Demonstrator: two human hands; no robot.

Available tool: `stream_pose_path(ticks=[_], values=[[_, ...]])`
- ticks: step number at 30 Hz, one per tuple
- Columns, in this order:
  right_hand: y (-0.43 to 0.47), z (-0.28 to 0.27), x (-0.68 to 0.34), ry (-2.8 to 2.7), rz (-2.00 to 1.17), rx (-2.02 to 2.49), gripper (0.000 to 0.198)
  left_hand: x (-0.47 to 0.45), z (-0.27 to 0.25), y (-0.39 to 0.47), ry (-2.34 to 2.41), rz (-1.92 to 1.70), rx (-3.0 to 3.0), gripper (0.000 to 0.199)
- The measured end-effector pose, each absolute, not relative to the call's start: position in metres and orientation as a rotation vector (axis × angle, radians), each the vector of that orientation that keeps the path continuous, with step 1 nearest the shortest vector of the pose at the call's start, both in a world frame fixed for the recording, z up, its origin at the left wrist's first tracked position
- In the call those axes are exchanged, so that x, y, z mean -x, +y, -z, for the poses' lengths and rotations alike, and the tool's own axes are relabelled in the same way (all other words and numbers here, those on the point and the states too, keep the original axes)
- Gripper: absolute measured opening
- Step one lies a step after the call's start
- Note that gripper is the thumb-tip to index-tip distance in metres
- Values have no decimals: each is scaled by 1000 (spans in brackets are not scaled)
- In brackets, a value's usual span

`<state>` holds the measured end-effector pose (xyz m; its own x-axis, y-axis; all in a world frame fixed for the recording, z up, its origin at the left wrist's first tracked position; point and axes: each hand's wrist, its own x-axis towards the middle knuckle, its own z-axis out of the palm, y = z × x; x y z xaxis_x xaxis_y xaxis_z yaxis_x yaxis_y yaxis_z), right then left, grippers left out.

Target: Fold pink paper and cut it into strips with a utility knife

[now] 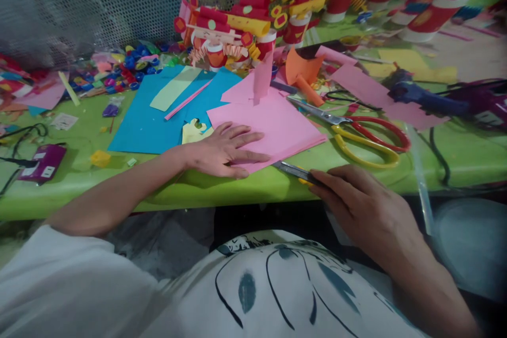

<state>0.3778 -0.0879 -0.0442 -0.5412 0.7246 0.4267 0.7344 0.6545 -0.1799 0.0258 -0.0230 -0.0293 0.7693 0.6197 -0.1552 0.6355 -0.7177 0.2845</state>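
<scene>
Lying at the left of the green table (pixel 222 193), a purple box (pixel 49 161) has a dark cord plugged into it, and a small yellow lump (pixel 100 158) sits to its right. Behind them, a heap of small coloured pieces, many of them blue caps (pixel 132 66), runs along the mesh wall (pixel 130 2). Next comes a blue sheet (pixel 134 121), with a pale green strip (pixel 174 90) and a thin pink strip (pixel 188 100) across it. Your left hand (pixel 224 152) comes in over a torn pale yellow scrap (pixel 192 131), its fingers spread and laid flat on the near left part of the pink paper (pixel 273 124), which lies on the table right in front of you and partly over the blue sheet. Decorated red and white cups (pixel 216 56) stand behind. Your right hand (pixel 356 195) has its fingers closed around a cutter (pixel 297 170) that points left; its tip is at the paper's near edge, though you cannot tell whether it goes under. Scissors (pixel 344 121) with one red and one yellow handle lie spread just right of the paper, an orange paper piece (pixel 303 66) sits behind them, and farther right is a dark blue glue gun (pixel 430 99).
</scene>
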Motion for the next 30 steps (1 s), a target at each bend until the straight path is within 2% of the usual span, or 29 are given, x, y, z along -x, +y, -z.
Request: stream_pose_path(ticks=[16, 22, 30], values=[[-93, 42, -361, -2443, 73, 1070, 26, -25, 25, -16, 912, 68, -2576, 66], [-95, 41, -355, -2459, 35, 1045, 26, -24, 30, -15, 909, -49, -2584, 63], [-95, 40, -350, -2471, 54, 1015, 26, -26, 28, -16, 908, -28, -2596, 62]])
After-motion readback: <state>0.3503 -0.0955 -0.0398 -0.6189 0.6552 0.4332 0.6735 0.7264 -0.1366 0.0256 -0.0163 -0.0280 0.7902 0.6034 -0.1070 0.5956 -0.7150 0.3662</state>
